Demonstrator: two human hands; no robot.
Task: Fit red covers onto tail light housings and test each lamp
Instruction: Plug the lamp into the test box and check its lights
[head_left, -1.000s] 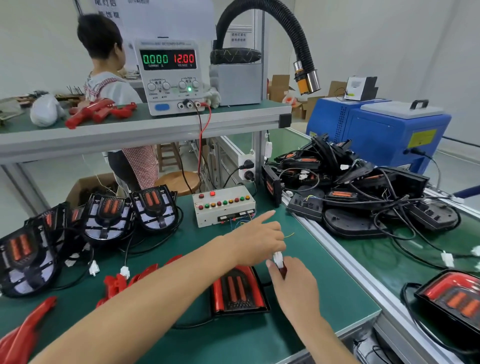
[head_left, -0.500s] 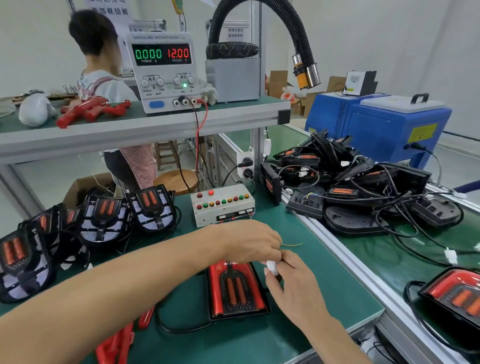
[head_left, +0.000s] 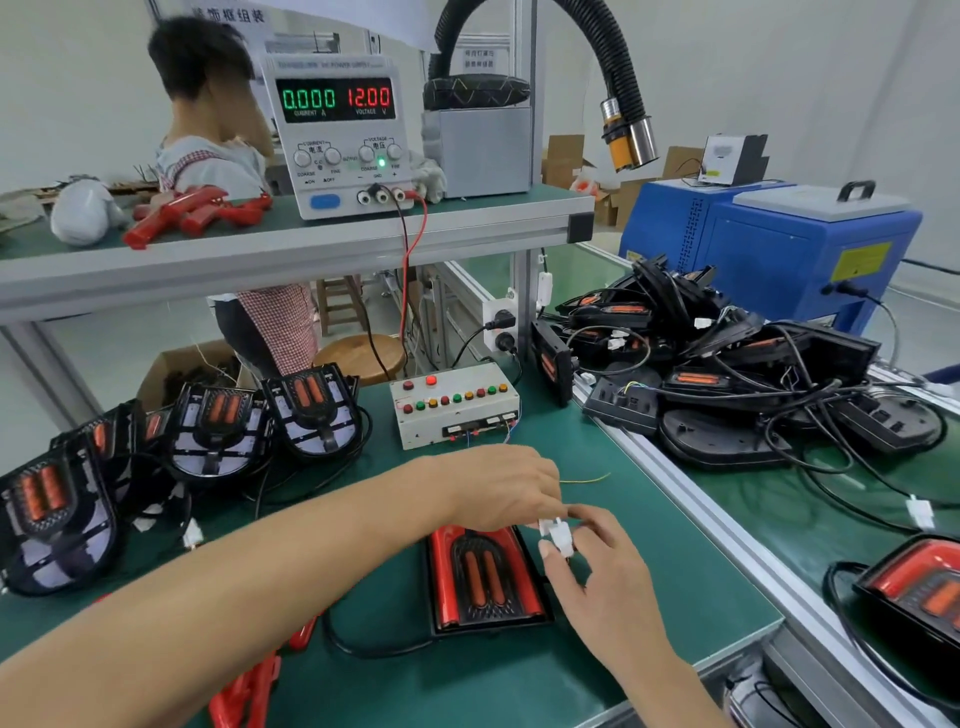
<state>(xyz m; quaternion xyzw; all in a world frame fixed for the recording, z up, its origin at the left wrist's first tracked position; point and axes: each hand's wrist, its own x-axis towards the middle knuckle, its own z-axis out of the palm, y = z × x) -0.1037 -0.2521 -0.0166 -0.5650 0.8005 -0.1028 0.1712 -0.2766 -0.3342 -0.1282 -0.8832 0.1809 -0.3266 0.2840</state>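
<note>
Because the lamp needs power for testing, my left hand (head_left: 501, 486) and right hand (head_left: 597, 566) pinch two small white plastic connectors (head_left: 556, 535) together; the red-covered black tail light (head_left: 480, 577) lies at six o'clock beneath them.

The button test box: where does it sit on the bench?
The button test box sits mid-bench in the head view, beyond both hands, right of the uncovered housings.
</note>
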